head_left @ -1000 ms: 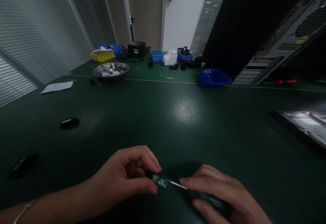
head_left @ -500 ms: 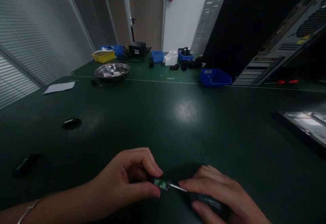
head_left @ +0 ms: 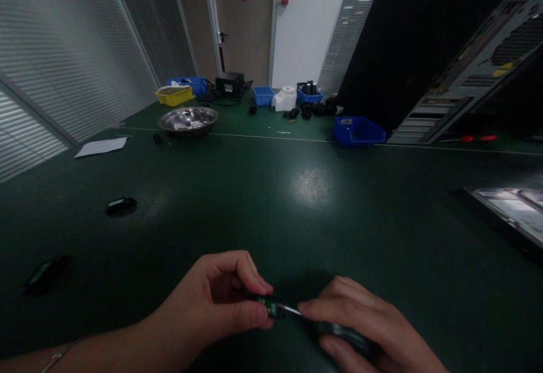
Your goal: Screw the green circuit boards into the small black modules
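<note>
Near the bottom middle, my left hand (head_left: 224, 294) pinches a small green circuit board (head_left: 270, 307) with a dark edge between thumb and fingers. To its right, my right hand (head_left: 369, 316) is wrapped round the dark handle of a screwdriver (head_left: 345, 334). The thin metal shaft points left, and its tip meets the right end of the board. Exactly where the tip touches is too small to tell. Both hands are just above the green table (head_left: 254, 192).
Two small dark parts (head_left: 121, 205) (head_left: 46, 274) lie at the left. Farther back are a metal bowl (head_left: 188, 121), a white sheet (head_left: 100, 146) and a blue bin (head_left: 358, 131). A computer case (head_left: 470, 78) stands back right, with a framed panel (head_left: 509, 209) at the right edge.
The board has tilted in my left hand, and its face shows less. The screwdriver's tip has shifted slightly left over the board's end. My right hand has barely moved.
</note>
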Motion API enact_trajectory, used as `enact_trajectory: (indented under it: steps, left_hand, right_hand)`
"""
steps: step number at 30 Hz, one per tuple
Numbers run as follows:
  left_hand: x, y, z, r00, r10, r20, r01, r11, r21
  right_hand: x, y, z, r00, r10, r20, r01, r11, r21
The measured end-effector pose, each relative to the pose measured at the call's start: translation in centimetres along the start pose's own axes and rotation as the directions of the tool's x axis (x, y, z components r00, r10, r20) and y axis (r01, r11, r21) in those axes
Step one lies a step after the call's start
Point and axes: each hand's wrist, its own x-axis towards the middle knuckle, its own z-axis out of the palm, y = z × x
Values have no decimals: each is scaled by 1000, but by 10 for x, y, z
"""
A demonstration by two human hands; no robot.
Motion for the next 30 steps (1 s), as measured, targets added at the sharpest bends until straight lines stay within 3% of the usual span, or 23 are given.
enact_trajectory:
  steps: [9,22,30]
  left_hand:
    - [2,-3,-3,999,16,28,-14,998,-60]
    - [3,-5,-6,999,9,43,-6,997,-77]
    - [2,2,-1,999,2,35,0,998,-60]
  right_hand:
    - [2,1,-2,999,19,37,-19,1000,-9]
    - [2,-1,-2,1000,4,4,-4,1000,-15]
    - [1,-5,-2,1000,24,6,-24,1000,-13]
